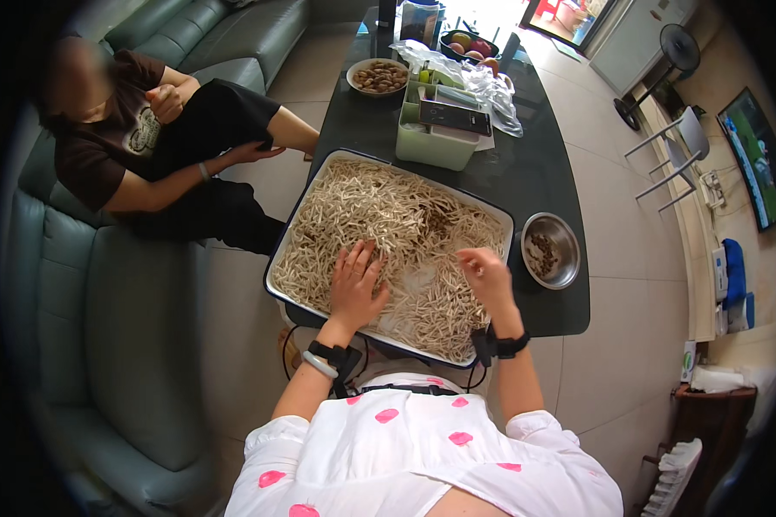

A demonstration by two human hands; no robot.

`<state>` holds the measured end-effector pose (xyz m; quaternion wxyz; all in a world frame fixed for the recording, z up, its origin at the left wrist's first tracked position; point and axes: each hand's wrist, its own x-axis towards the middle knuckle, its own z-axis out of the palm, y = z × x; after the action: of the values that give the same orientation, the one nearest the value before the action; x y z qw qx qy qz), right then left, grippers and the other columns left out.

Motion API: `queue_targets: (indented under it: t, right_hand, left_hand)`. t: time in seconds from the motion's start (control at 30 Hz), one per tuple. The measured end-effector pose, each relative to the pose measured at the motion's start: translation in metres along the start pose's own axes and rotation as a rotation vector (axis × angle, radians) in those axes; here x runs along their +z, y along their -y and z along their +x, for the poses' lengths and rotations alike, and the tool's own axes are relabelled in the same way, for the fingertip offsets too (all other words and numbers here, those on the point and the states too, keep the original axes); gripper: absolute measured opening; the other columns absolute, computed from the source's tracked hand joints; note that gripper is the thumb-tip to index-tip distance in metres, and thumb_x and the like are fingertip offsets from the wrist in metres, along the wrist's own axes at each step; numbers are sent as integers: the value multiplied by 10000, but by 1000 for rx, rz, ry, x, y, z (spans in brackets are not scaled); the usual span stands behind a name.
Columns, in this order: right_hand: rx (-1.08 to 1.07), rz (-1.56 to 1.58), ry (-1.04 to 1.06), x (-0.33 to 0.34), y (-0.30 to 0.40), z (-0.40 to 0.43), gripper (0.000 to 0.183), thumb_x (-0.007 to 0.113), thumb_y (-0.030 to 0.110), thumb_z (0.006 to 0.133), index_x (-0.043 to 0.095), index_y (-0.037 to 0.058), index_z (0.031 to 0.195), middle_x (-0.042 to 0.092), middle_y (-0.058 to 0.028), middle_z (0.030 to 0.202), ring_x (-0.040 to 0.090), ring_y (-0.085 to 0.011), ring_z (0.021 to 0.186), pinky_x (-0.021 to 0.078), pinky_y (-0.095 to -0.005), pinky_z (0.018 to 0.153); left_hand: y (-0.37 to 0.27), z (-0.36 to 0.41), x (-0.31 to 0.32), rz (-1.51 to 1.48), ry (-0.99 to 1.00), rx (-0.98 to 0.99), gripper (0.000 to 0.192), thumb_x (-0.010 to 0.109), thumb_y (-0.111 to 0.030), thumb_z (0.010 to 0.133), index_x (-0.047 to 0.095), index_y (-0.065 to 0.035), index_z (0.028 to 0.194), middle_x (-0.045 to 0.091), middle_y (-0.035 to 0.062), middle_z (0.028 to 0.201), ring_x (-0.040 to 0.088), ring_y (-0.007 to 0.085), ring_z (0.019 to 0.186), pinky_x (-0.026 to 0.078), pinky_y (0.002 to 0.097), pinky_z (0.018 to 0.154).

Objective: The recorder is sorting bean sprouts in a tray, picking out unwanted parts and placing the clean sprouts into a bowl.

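A white tray with a dark blue rim [503,226] lies in front of me, filled with short, pale, dried stick-like pieces [362,194]. My left hand [359,284] rests palm down on the pile with its fingers spread. Above the right part of the tray is my right hand [488,278], its thumb and fingers drawn together. Whether a small piece sits between those fingertips is too small to tell. Darker brown bits [436,223] show among the pale pieces near the far middle. Just right of the tray stands a stainless steel bowl [566,271] holding brown bits [543,255].
The tray overhangs the near edge of a dark glass-topped table [543,174]. Behind it stand a green organizer box [427,152] with a smartphone [456,118] on top, a bowl of nuts [379,77] and plastic bags [498,97]. A person [149,142] sits on the left sofa [142,336].
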<state>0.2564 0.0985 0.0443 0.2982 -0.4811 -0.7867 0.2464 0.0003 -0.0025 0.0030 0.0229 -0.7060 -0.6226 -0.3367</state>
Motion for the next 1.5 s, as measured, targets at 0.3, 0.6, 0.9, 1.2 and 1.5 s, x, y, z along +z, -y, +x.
queue_targets:
  t: [0.3,0.6,0.9,1.2,1.5]
  right_hand:
    - [41,-116,-475,-100,-47,14,188,672,49,880,696,72,1065,613,-53,908,580,-131,723,484,-264,627]
    - [11,29,-62,-24,-8,20,185,709,113,821,718,103,1006,684,-62,902,654,-199,800,525,-314,700]
    - [-154,-405,233,53,11,26,131,690,116,758,729,120,882,685,-50,869,667,-259,867,541,-388,721]
    - [-133,-221,421,14,19,0,104,706,117,782,718,117,885,670,-58,923,663,-253,829,533,-366,688]
    - [85,-19,-311,-94,-16,15,121,679,65,867,694,43,985,675,-77,924,629,-170,749,519,-291,678]
  left_hand:
    - [2,0,-3,42,22,2,444,650,-223,826,564,-88,1240,423,134,1450,348,298,1387,215,487,1179]
    - [1,1,-2,6,-3,1,505,667,-165,782,558,-117,1273,441,119,1431,367,318,1368,256,532,1142]
    - [-1,1,-1,30,3,0,520,662,-175,781,558,-112,1287,450,120,1425,367,314,1369,258,527,1143]
    - [0,1,-2,17,9,4,516,666,-176,776,560,-101,1276,441,125,1433,362,316,1373,253,519,1149]
    - [0,0,-2,45,24,7,455,647,-220,826,560,-97,1256,421,137,1447,343,299,1389,215,489,1180]
